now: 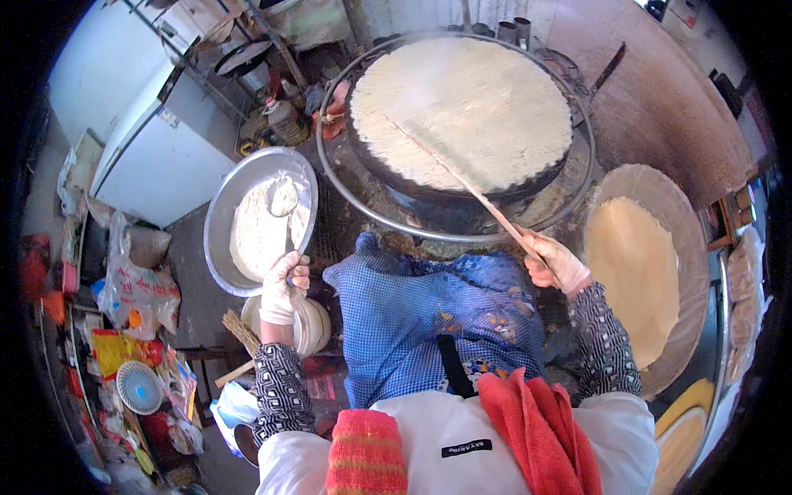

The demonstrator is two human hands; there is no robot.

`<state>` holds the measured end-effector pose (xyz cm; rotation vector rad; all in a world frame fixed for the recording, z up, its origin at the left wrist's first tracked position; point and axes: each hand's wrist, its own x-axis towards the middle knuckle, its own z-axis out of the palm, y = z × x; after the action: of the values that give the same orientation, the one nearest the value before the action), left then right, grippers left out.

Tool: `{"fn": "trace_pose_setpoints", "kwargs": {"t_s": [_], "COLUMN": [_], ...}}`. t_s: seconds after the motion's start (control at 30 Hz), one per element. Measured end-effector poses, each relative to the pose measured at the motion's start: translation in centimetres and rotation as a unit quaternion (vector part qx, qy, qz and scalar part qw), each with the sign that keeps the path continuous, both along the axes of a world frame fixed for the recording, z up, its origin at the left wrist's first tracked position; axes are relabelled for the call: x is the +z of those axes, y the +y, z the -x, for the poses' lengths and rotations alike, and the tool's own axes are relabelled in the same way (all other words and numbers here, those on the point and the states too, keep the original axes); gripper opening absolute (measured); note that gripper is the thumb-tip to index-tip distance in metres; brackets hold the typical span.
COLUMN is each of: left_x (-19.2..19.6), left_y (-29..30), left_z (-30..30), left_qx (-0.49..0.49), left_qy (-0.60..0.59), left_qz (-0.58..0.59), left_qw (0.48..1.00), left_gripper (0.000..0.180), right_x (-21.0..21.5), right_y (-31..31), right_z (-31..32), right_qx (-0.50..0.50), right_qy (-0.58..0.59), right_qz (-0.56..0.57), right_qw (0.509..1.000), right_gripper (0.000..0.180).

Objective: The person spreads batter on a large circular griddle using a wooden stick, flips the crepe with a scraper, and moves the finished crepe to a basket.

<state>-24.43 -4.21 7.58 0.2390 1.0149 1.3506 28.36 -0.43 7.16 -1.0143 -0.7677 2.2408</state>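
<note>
My left hand (285, 286), in a whitish glove, is closed round the handle of a metal ladle (283, 199). The ladle's bowl hangs over pale batter (250, 235) in a wide metal basin (216, 214) on the left. My right hand (556, 261), gloved too, grips the lower end of a long, thin wooden stick (483, 198). Its far tip reaches over a large, pale, round sheet of batter (462, 107) that covers a big round griddle (381, 177). Whether the tip touches the sheet I cannot tell.
A metal ring (338, 194) circles the griddle. To the right, a broad, cloth-lined round tray (695, 280) bears a thin tan pancake (631, 280). A white bucket (312, 326) stands below my left hand. Plastic bags (148, 289) and a white chest (161, 157) line the left side.
</note>
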Motion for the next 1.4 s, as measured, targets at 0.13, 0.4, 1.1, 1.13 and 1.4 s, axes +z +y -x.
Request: {"fn": "trace_pose_setpoints", "kwargs": {"t_s": [0.13, 0.4, 1.1, 1.13, 1.4], "left_x": [-4.6, -13.1, -7.8, -8.2, -6.8], "left_y": [-0.7, 0.8, 18.7, 18.6, 12.1], "left_z": [4.9, 10.3, -7.0, -7.4, -19.7], "left_qx": [0.027, 0.004, -0.302, -0.34, -0.383], "left_qy": [-0.009, 0.259, 0.921, 0.914, 0.883], "left_qz": [0.075, 0.127, -0.149, -0.135, -0.125], "left_qw": [0.997, 0.958, 0.197, 0.174, 0.241], "left_gripper": [0.011, 0.029, 0.023, 0.02, 0.019], "right_x": [2.1, -2.5, -2.5, -2.6, -9.5], "right_y": [-0.6, 7.2, 2.7, 2.1, 1.9], "right_z": [0.4, 3.9, 17.6, 16.3, 9.7], "right_qx": [-0.06, 0.041, -0.21, -0.251, -0.319], "right_qy": [-0.057, -0.549, -0.151, -0.138, -0.209], "right_qz": [-0.014, -0.49, -0.161, -0.198, -0.254], "right_qw": [0.996, 0.676, 0.953, 0.937, 0.889], "right_gripper": [0.051, 0.042, 0.046, 0.046, 0.044]}}
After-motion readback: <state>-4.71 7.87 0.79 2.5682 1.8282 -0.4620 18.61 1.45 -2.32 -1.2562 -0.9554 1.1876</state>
